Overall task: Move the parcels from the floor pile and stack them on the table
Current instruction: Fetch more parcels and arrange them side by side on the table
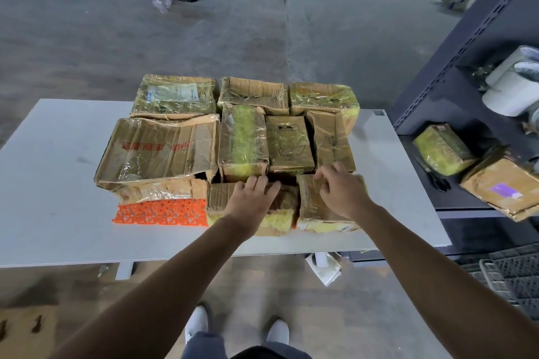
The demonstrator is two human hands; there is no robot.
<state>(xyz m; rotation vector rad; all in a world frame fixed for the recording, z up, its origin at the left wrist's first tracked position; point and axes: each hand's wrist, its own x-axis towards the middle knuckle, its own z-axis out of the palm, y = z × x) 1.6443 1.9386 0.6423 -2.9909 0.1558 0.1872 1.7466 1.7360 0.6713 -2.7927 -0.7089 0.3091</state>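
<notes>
Already you have a tight block of parcels (245,140) on the table (58,183), so much of the stacking looks done. Your left hand (250,198) lies with straight fingers on the near-left parcel (218,198), and your right hand (341,192) curls its fingers over the far top edge of the near-right parcel (312,210). Both sit at the front of the stack and seem to be getting nudged into line. The floor pile is out of view, so you cannot tell how many parcels remain.
</notes>
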